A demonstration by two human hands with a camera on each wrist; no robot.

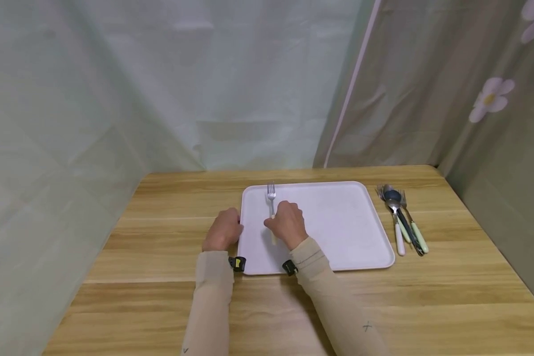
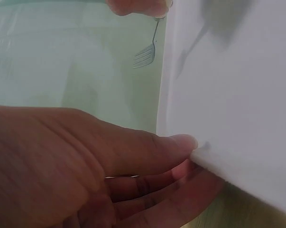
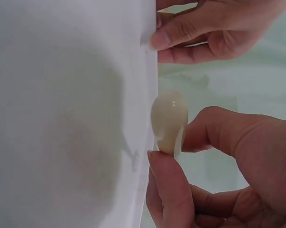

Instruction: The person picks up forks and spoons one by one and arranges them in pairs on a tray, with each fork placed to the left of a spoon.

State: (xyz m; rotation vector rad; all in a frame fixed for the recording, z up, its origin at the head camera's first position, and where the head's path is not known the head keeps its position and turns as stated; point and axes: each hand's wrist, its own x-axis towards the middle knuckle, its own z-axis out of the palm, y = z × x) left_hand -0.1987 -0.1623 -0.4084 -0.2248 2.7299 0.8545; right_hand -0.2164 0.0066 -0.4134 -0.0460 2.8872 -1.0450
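Observation:
A white rectangular tray (image 1: 338, 222) lies on the wooden table. My left hand (image 1: 224, 230) grips its left edge, with the thumb on top of the rim and the fingers beneath in the left wrist view. Over the tray's left part, my right hand (image 1: 288, 222) pinches a fork (image 1: 271, 193) by its pale handle. The tines point toward the far edge and the handle's rounded cream end (image 3: 169, 116) faces the right wrist camera. In the left wrist view the fork's head (image 2: 145, 56) hangs above the tray surface, casting a shadow on it.
Right of the tray, several forks and spoons (image 1: 400, 217) lie in an overlapping pile, their handles white, green and dark. A pale curtain (image 1: 258, 89) hangs behind the wooden table (image 1: 160, 237), and a flowered one stands at the right.

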